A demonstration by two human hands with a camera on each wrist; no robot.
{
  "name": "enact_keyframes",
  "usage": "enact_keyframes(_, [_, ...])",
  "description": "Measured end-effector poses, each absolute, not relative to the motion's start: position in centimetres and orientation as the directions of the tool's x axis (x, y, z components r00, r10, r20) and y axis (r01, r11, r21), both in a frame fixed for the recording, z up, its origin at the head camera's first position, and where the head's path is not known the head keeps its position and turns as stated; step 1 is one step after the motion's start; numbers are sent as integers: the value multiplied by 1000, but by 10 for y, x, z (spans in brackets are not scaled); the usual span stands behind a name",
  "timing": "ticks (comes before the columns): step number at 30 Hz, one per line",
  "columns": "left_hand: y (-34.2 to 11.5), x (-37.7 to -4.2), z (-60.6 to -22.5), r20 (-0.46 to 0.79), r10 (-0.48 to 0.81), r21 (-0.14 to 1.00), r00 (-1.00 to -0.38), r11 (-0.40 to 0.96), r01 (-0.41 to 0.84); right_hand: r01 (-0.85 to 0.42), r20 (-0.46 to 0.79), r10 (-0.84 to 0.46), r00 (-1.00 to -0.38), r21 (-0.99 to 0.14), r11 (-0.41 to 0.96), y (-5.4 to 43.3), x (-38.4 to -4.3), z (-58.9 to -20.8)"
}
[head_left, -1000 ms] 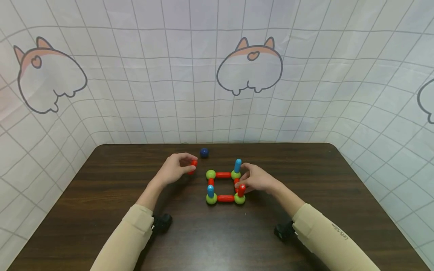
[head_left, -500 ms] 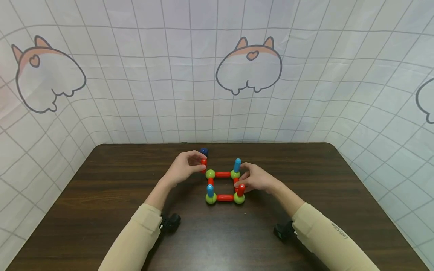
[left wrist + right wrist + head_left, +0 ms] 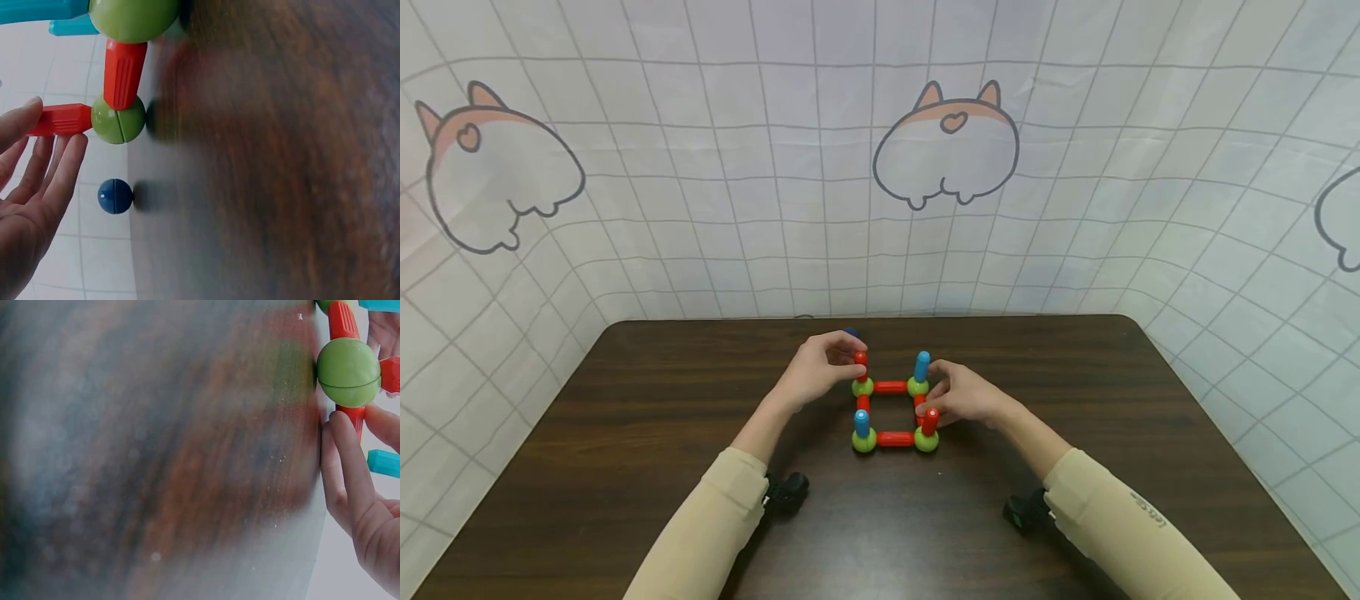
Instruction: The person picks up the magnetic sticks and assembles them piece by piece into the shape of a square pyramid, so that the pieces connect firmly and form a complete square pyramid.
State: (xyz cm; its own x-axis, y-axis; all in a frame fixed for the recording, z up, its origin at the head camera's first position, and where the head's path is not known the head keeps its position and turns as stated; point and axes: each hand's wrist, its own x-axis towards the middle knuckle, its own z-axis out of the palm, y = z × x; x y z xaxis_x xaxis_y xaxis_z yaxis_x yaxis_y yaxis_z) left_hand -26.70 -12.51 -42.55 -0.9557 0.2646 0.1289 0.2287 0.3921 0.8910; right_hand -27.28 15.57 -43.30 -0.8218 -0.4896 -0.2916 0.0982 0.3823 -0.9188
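A square of red rods joined by green balls lies on the table, seen in the head view. At its far left corner my left hand (image 3: pixel 814 369) pinches an upright red rod (image 3: pixel 861 360) between thumb and fingers. In the left wrist view that rod (image 3: pixel 65 119) meets the green ball (image 3: pixel 119 120); how deep it sits I cannot tell. My right hand (image 3: pixel 968 394) pinches the square's right-side red rod (image 3: pixel 350 419), just beside a near green ball (image 3: pixel 349 372). Blue rods stand at the far right (image 3: pixel 922 367) and near left (image 3: pixel 862 423) corners, a red rod (image 3: pixel 930 422) at the near right.
A dark blue ball (image 3: pixel 115 196) lies on the table behind the square, mostly covered by my left hand in the head view. The dark wooden table (image 3: pixel 625 433) ends at a white checked cloth (image 3: pixel 737 208) hanging behind and at the sides.
My left hand has carried the red rod rightward from beside the square onto its far left green ball. The right hand keeps its hold on the right-side rod.
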Motion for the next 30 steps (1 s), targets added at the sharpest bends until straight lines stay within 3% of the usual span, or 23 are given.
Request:
enact_keyframes(15, [-127, -267, -428, 148, 280, 892, -948, 376, 251, 52, -265, -497, -826, -915, 401, 158, -271, -432])
enact_keyframes(23, [-137, -250, -424, 180, 221, 873, -959, 414, 259, -136, -134, -542, -829, -894, 428, 173, -260, -424])
enact_keyframes(30, [-142, -229, -422, 164, 385, 913, -908, 291, 288, -255, -28, -628, -778, -899, 357, 185, -244, -419])
